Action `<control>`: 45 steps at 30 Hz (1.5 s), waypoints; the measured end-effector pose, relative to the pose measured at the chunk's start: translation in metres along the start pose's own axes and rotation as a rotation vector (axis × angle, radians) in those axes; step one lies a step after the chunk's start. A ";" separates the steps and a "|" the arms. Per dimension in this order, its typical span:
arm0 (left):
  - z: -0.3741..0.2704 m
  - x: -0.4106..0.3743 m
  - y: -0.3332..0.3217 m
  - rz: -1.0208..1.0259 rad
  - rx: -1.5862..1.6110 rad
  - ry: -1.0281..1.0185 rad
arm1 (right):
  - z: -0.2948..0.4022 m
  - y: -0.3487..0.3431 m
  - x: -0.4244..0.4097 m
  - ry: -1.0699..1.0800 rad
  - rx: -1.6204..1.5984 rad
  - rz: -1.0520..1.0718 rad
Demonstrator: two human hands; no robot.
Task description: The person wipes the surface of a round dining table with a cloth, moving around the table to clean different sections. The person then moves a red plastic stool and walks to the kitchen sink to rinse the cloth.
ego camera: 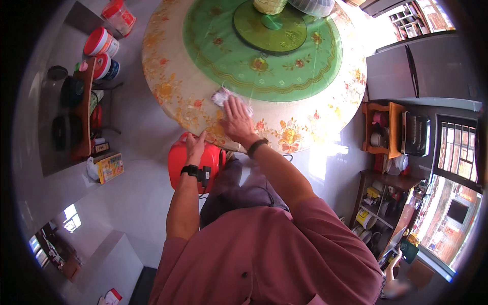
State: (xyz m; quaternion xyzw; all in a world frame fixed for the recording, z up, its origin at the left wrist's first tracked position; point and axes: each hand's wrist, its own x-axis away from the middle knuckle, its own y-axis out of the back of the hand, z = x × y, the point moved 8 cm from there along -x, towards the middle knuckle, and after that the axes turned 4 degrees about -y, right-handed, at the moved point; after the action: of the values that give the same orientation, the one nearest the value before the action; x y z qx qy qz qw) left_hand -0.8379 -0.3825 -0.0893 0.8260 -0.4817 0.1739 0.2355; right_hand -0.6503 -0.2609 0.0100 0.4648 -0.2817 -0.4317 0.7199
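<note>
A crumpled whitish cloth point(222, 97) lies flat on the floral tablecloth point(183, 100) of a round table. My right hand point(240, 121) presses down on this cloth with its fingers stretched forward. At the near rim of the table is my left hand point(196, 145), its thumb over the tablecloth's edge and its other fingers partly hidden. Directly below that hand stands a red plastic stool point(179, 164). Farther in, a green scalloped mat point(263, 82) covers the table's middle under a round glass turntable point(263, 36).
On the turntable sits a patterned container point(270, 5), beside a clear plastic cover point(314, 7). Several lidded buckets point(100, 41) stand left, near a wooden bench point(84, 110). Right are a grey refrigerator point(392, 72) and a shelf cabinet point(381, 202). A person's arm point(390, 268) shows lower right.
</note>
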 end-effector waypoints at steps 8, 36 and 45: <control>-0.012 0.003 0.009 -0.074 -0.189 -0.219 | -0.138 0.068 0.079 -0.349 0.101 -0.208; -0.005 -0.012 0.024 0.021 0.337 0.337 | 0.014 0.003 0.056 0.078 -0.260 -0.069; 0.000 -0.017 0.042 0.030 0.134 0.345 | 0.027 -0.001 0.109 0.386 0.014 0.214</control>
State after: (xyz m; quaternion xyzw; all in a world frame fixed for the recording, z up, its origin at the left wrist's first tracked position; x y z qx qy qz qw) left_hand -0.8831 -0.3885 -0.0881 0.7905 -0.4335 0.3483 0.2565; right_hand -0.6211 -0.3685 0.0207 0.5113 -0.1894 -0.2540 0.7989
